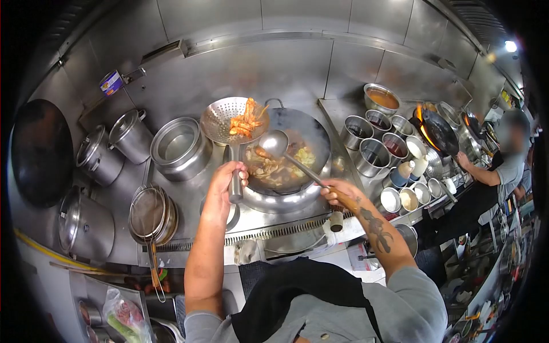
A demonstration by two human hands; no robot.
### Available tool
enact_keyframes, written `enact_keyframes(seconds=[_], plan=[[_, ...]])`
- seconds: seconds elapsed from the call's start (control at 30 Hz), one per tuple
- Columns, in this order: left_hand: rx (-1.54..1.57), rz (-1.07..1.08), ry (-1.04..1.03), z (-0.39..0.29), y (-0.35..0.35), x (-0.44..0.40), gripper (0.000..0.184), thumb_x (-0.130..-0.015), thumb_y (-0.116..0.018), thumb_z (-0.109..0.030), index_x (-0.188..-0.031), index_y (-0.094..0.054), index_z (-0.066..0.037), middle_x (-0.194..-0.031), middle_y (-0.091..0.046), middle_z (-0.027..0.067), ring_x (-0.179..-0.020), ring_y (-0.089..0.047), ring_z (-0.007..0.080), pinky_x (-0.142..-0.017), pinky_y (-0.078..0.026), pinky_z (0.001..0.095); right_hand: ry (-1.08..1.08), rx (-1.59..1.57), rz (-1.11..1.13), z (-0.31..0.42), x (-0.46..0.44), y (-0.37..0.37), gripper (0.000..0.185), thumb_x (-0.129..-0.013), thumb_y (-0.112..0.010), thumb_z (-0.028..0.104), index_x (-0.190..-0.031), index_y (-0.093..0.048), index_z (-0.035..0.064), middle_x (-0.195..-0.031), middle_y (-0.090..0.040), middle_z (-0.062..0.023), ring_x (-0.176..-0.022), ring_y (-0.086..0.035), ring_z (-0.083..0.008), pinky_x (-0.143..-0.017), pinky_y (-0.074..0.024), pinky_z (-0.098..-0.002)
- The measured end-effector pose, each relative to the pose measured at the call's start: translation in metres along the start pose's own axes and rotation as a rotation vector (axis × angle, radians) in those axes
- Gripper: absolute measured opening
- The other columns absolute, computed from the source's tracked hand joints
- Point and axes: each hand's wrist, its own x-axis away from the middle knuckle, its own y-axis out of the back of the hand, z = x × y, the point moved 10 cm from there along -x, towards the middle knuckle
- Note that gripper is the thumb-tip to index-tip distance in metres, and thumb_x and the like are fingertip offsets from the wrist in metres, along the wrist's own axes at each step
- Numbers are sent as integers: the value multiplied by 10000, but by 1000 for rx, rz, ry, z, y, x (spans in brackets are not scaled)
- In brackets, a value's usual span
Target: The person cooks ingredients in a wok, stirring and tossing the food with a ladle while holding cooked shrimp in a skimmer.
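Observation:
My left hand (227,178) is wrapped round the handle of a perforated metal strainer (214,118), held up at the wok's left edge. Orange-red cooked pieces, perhaps prawns (246,121), lie in its bowl. In my right hand (341,194) is the wooden handle of a ladle (275,142), its round bowl over the wok. Below, the wok (311,128) holds a steaming mix of browned and yellowish food (280,171). The strainer's rim overlaps the wok's left side in view; whether they touch I cannot tell.
Left stand metal pots (180,147) and a fine sieve on bowls (150,211). Right of the wok are sauce containers (373,155), seasoning tubs (408,199) and a bowl of orange liquid (382,99). Further right, a person (506,166) holds a wok (437,130) over flames.

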Motion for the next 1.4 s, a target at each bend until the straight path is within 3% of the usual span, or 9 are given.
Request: enact_keyframes(seconds=[0.17, 0.4, 0.43, 0.53, 0.7, 0.8, 1.0, 1.23, 1.4], plan=[[-22, -15, -32, -8, -1, 5, 102, -848, -536, -80, -884, -448, -42, -750, -533, 52, -554, -528, 109, -443, -471, 252, 254, 974, -396, 35, 73, -11, 89, -898, -514, 79, -965, -525, 21, -632, -511, -18, -430, -475, -100, -388, -393, -252], [22, 14, -5, -10, -8, -5, 81, -848, -531, -75, -850, -462, -31, -743, -527, 57, -555, -521, 117, -441, -467, 259, 476, 1413, -476, 37, 93, -53, 365, -867, -558, 132, -1207, -524, 6, -698, -576, -92, -527, -552, -164, -504, -464, -320], [35, 24, -2, -10, -11, -8, 73, -841, -531, -64, -836, -479, -13, -738, -526, 67, -558, -520, 127, -443, -464, 267, 483, 1380, -447, 33, 83, -55, 387, -888, -549, 146, -1256, -499, 36, -667, -516, -24, -465, -459, -94, -426, -408, -261], [63, 44, 21, -11, -23, -12, 69, -833, -528, -54, -810, -497, 3, -717, -523, 74, -555, -519, 133, -442, -461, 270, 351, 1338, -410, 21, 67, -59, 341, -884, -560, 160, -1188, -514, 14, -672, -516, -29, -479, -470, -99, -436, -415, -280], [9, 19, 9, -19, -32, -21, 83, -858, -513, -75, -863, -447, -24, -737, -532, 65, -541, -522, 114, -434, -468, 258, 421, 1584, -519, 13, 85, -63, 237, -840, -544, 138, -1013, -511, -20, -773, -583, -288, -774, -579, -465, -705, -447, -487], [7, 0, 24, -20, -37, -24, 86, -849, -518, -69, -873, -447, -26, -736, -533, 67, -533, -521, 118, -431, -465, 254, 683, 1666, -474, 15, 70, -58, 261, -861, -560, 153, -1057, -519, -14, -704, -575, -206, -582, -611, -295, -580, -467, -399], [10, -19, 17, -24, -48, -27, 78, -841, -509, -85, -795, -493, -24, -651, -509, 42, -511, -500, 117, -425, -464, 242, 471, 1546, -462, 13, -32, -11, 248, -867, -560, 153, -1042, -538, -20, -732, -588, -164, -520, -586, -254, -492, -486, -379], [-13, 8, 33, -16, -33, -30, 76, -847, -521, -72, -861, -464, -24, -731, -532, 66, -539, -523, 120, -435, -467, 257, 49, 176, -192, -8, -43, -1, 203, -938, -521, 256, -1052, -494, 90, -708, -513, -16, -495, -457, -98, -406, -391, -249], [-121, -119, -25, -6, 3, -34, 95, -817, -535, -87, -769, -522, -6, -615, -538, 77, -488, -531, 161, -426, -465, 283, 154, 110, -211, 1, -16, -3, 156, -929, -528, 194, -1017, -474, 76, -693, -524, -27, -483, -473, -113, -412, -388, -264]])
